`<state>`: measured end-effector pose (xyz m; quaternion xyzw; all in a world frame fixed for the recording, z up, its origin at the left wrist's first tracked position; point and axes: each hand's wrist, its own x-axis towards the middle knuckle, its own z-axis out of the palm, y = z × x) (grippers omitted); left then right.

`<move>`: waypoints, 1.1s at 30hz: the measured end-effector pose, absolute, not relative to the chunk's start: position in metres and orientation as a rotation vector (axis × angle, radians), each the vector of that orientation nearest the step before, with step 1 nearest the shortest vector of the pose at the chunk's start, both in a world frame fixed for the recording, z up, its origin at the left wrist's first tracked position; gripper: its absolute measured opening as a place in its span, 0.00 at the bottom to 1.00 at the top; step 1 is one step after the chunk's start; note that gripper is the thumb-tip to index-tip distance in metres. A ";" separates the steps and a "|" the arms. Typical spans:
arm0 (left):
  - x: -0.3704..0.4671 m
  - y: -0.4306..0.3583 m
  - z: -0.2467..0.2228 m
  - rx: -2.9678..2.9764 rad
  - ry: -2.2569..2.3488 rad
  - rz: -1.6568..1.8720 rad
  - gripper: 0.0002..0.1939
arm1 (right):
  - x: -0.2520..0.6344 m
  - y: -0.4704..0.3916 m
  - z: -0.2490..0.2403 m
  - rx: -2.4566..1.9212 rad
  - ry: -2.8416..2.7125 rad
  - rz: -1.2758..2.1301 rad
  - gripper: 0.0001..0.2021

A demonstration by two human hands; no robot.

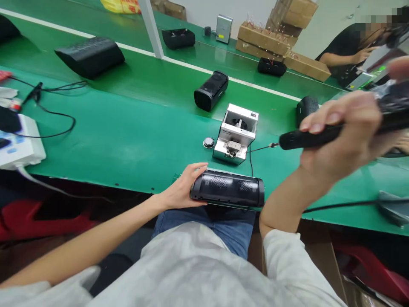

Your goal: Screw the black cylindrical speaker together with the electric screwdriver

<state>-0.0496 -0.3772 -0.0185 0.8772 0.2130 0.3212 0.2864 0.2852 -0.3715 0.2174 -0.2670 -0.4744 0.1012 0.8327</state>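
My left hand point(185, 187) grips the left end of a black speaker point(228, 187), thumb and fingers wrapped around it. The speaker lies lengthwise at the bench's front edge, its perforated side facing up. Raised on the right, my right hand point(348, 128) is closed around a black electric screwdriver point(290, 140). Its thin bit points left, towards a white screw feeder point(236, 134), and its tip ends near the feeder's front. Whether the tip touches the feeder I cannot tell. A small round metal dish point(208, 143) sits just left of the feeder.
Other black speakers point(211, 90) point(89, 57) stand farther back on the green bench point(128, 140). A white power box point(22, 140) with cables is at left. Across the bench are cardboard boxes point(265, 40), a metal post point(151, 30) and a person point(345, 51) at work.
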 end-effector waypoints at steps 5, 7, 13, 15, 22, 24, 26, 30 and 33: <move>-0.044 -0.373 -0.023 2.084 0.604 0.751 0.75 | 0.239 -0.342 0.194 -0.639 -1.133 0.170 0.10; -0.044 -0.371 -0.030 2.020 0.601 0.758 0.76 | 0.236 -0.336 0.186 -0.756 -1.150 0.145 0.14; -0.040 -0.372 -0.041 1.977 0.597 0.745 0.73 | 0.229 -0.315 0.174 -0.861 -1.207 0.228 0.24; -0.038 -0.372 -0.043 1.973 0.593 0.763 0.74 | 0.229 -0.308 0.172 -0.835 -1.200 0.208 0.23; -0.030 -0.372 -0.047 1.955 0.556 0.875 0.68 | 0.212 -0.327 0.180 -0.844 -1.215 0.278 0.18; -0.030 -0.373 -0.042 1.956 0.542 0.883 0.66 | 0.201 -0.339 0.187 -0.863 -1.236 0.293 0.16; -0.030 -0.373 -0.037 1.968 0.535 0.889 0.65 | 0.190 -0.347 0.194 -0.863 -1.248 0.293 0.14; -0.031 -0.374 -0.032 1.994 0.552 0.879 0.66 | 0.176 -0.347 0.202 -0.806 -1.255 0.324 0.14; -0.031 -0.375 -0.033 2.004 0.549 0.867 0.68 | 0.172 -0.344 0.201 -0.767 -1.277 0.363 0.17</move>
